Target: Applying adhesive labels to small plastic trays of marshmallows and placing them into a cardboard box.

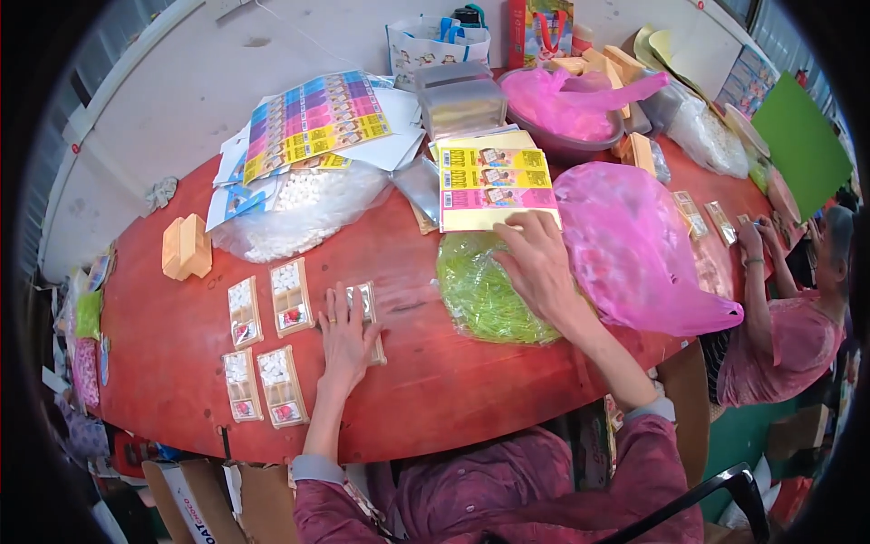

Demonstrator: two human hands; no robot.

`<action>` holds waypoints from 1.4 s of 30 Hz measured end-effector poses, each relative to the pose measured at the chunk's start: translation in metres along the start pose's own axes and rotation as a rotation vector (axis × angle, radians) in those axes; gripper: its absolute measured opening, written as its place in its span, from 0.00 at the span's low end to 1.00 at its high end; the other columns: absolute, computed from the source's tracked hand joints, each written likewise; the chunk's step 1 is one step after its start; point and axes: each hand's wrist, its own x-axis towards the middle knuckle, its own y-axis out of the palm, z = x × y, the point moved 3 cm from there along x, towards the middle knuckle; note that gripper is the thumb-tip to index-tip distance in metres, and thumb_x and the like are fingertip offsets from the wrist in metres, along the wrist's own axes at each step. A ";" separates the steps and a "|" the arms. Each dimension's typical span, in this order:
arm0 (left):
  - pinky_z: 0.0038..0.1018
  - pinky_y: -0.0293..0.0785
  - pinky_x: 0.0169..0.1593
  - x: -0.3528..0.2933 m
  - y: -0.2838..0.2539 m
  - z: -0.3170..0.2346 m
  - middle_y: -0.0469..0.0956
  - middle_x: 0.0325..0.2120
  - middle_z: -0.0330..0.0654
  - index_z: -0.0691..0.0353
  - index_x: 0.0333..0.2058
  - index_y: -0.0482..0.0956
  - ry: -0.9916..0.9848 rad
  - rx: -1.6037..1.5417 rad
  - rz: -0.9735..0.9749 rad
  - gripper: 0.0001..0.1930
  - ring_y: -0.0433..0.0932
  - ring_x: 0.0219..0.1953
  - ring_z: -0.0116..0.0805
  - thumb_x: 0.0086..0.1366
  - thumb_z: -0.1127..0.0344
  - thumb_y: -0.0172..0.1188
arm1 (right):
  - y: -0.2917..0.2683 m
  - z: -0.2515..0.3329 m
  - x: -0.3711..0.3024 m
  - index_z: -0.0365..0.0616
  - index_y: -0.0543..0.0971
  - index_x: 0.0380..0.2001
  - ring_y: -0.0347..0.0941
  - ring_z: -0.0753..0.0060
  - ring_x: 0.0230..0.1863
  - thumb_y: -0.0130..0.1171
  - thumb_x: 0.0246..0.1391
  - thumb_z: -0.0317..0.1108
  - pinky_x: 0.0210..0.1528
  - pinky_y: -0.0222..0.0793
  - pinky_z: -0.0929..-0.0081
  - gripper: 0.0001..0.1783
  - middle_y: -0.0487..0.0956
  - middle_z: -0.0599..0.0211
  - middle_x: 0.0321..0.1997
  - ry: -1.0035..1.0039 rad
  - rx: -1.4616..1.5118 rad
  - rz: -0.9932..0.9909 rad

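Fingers of the left hand (pixel 344 349) lay almost straight and a little apart, the thumb spread to their right, over a light wooden tray (pixel 366 297); they touched it and covered much of it, so whether they had any hold on it could not be told. To the left of those fingers stood four similar trays (pixel 283 385) in two rows. Each had white pieces (pixel 274 367) toward its far end and a red-and-white item at its near end, while middle compartments looked bare. Judged from that, these four were partly loaded and seemed about equally far along; the fifth, beneath the fingers, was too hidden to rate.

Well to the right, the fingers of the right hand (pixel 536 258) were loosely curled, with a clear gap between thumb and forefinger and nothing visible between them. They hovered at or just above the near edge of some printed sheets (pixel 497 181); contact could not be made out. Below them sat a bag of green strands (pixel 480 295), and to their right a pink bag (pixel 625 240). Beyond the left fingers, a bag of white pieces (pixel 308 201) looked well stocked, suggesting plenty of filling left to do.
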 end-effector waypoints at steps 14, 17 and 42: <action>0.35 0.66 0.53 0.037 -0.050 -0.060 0.71 0.46 0.48 0.70 0.51 0.65 0.023 -0.912 -0.064 0.24 0.71 0.49 0.44 0.62 0.58 0.52 | 0.048 -0.015 0.012 0.38 0.74 0.32 0.68 0.64 0.41 0.53 0.37 0.27 0.44 0.62 0.64 0.14 0.72 0.64 0.34 -0.274 -0.452 0.015; 0.31 0.71 0.47 0.056 -0.034 -0.083 0.75 0.41 0.43 0.69 0.46 0.69 -0.334 -1.774 0.207 0.20 0.74 0.42 0.32 0.64 0.57 0.50 | 0.033 0.008 0.007 0.37 0.75 0.34 0.69 0.68 0.36 0.54 0.35 0.28 0.39 0.63 0.69 0.17 0.73 0.66 0.34 -0.374 -0.405 -0.056; 0.14 0.70 0.38 -0.007 -0.068 -0.120 0.77 0.31 0.41 0.71 0.52 0.62 -0.081 -1.595 -0.049 0.23 0.74 0.32 0.21 0.56 0.81 0.55 | -0.003 0.070 -0.013 0.36 0.78 0.32 0.67 0.62 0.33 0.63 0.39 0.27 0.34 0.64 0.68 0.13 0.72 0.63 0.30 -0.001 0.327 0.178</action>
